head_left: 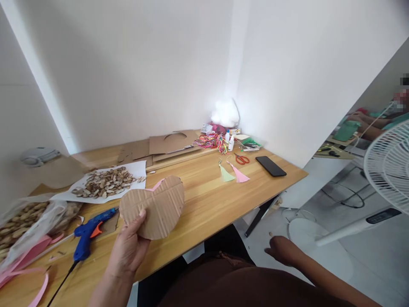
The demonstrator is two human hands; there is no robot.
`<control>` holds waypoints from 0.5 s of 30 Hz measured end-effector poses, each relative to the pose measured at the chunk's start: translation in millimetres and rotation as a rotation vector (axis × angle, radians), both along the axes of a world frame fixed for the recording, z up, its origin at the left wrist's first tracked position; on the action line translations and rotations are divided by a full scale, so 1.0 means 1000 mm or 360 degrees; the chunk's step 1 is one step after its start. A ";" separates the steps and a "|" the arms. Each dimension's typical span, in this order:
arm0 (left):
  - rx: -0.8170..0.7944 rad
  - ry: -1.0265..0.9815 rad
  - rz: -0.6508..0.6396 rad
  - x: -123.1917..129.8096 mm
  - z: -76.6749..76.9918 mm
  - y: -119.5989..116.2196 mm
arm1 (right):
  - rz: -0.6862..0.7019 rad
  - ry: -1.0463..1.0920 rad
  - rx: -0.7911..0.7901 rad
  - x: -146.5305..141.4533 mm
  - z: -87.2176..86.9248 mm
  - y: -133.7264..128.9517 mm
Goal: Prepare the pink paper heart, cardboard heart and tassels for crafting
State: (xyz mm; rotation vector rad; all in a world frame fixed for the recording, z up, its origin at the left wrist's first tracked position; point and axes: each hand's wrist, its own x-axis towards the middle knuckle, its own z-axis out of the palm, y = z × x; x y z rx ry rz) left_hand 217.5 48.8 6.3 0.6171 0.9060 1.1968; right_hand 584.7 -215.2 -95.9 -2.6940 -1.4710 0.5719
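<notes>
In the head view, my left hand [132, 243] grips a heart cut from corrugated cardboard [158, 209], thumb on its bare brown face. A strip of pink shows at the heart's top notch. My right hand [283, 251] is off the table, beyond its front edge, with the fingers curled in. A tiny pale spot shows by its fingertips, too small to name. Left of the heart lies a blue hot glue gun [84, 238] with an orange trigger. Behind it, a heap of nut shell pieces [105, 181] rests on white paper [139, 168].
Bagged peanuts [22, 224] and pink ribbon [28, 256] lie at the left. Cardboard sheets [172, 143], colourful cords [211, 140], glue bottles [231, 143], two tassels [239, 175], scissors [242, 159] and a phone [271, 166] lie further back. A fan [388, 170] stands right; another person's arms [367, 125] show beyond.
</notes>
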 end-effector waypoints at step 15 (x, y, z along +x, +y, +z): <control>-0.0221 -0.0287 -0.0343 0.048 -0.007 -0.035 | 0.1779 0.0188 0.1312 -0.159 0.106 0.161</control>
